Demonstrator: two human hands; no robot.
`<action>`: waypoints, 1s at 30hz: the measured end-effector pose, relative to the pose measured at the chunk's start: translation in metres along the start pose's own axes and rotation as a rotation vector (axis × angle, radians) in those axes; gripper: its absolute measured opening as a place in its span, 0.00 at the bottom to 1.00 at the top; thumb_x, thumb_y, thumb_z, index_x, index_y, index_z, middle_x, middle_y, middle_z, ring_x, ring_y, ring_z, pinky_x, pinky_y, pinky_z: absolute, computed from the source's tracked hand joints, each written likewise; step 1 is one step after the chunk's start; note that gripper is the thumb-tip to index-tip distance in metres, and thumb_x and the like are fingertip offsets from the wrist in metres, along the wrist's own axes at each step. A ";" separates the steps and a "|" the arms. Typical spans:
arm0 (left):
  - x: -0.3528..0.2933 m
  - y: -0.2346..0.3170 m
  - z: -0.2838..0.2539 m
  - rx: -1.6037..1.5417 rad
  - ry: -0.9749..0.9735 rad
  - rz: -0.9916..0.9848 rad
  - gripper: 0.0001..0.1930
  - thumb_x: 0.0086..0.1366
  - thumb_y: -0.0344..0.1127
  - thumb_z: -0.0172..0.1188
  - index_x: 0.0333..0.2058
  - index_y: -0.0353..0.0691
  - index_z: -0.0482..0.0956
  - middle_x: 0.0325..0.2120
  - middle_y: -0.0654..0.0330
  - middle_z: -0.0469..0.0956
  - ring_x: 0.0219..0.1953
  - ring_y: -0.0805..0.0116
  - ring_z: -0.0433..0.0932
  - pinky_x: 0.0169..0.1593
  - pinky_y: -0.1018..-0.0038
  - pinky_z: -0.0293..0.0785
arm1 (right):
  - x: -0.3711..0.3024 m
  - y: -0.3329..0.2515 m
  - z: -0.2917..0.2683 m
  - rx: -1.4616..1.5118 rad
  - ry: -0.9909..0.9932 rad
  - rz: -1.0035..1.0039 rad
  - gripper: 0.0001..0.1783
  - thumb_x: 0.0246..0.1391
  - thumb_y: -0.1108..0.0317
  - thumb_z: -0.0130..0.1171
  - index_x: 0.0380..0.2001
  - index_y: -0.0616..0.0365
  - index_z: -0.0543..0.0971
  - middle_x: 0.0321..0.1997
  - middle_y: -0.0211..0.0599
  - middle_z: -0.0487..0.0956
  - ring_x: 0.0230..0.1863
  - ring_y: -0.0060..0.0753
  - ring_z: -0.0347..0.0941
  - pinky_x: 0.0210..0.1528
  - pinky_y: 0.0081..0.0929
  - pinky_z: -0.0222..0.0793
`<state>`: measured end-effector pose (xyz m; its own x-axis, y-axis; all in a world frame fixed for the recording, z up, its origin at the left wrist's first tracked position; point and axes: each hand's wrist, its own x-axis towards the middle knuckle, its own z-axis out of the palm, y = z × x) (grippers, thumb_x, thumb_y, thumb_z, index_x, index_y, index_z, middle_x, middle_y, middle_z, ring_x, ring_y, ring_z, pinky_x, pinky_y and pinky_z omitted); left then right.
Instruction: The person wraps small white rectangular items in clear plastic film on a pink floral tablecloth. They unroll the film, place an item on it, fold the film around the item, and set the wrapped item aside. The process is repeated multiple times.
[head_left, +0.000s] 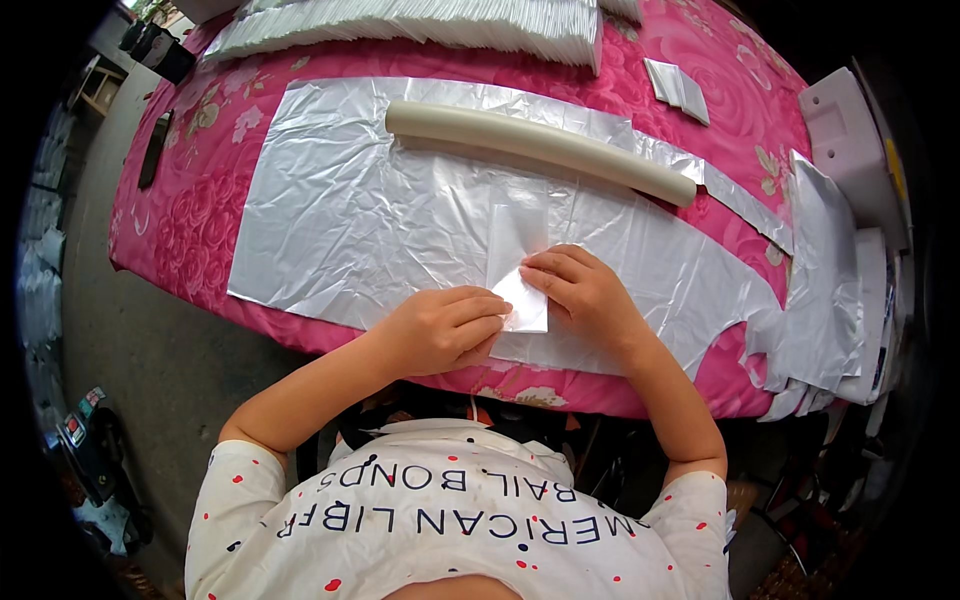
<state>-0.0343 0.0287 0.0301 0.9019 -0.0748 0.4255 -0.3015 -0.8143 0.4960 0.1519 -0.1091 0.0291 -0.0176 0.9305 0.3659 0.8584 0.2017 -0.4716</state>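
A narrow folded strip of shiny silvery-white film lies upright in front of me, its near end bent into a slanted fold. My left hand pinches the lower left edge of this strip with thumb and fingers. On the opposite side, my right hand has its fingertips closed on the strip's right edge, just above the fold. Beneath both hands spreads a large wrinkled silver sheet. Across its far part rests a long beige tube, beyond my hands and touching neither.
A pink flowered cloth covers the table. Long rows of folded white pieces stand at the back; a small bundle lies right of them. A white foam box and hanging silver sheets crowd the right edge. A dark slim object lies far left.
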 end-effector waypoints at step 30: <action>0.031 -0.017 -0.009 -0.384 0.048 -0.934 0.35 0.55 0.30 0.62 0.59 0.27 0.56 0.26 0.53 0.78 0.24 0.71 0.78 0.31 0.77 0.72 | 0.040 0.000 -0.014 0.544 -0.323 1.092 0.16 0.53 0.61 0.55 0.22 0.65 0.78 0.19 0.35 0.77 0.21 0.24 0.77 0.22 0.19 0.66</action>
<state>-0.0044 0.0449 0.0415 0.8167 0.5285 -0.2319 0.4323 -0.2940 0.8525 0.1584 -0.0756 0.0547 0.3761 0.7081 -0.5976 0.1845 -0.6893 -0.7006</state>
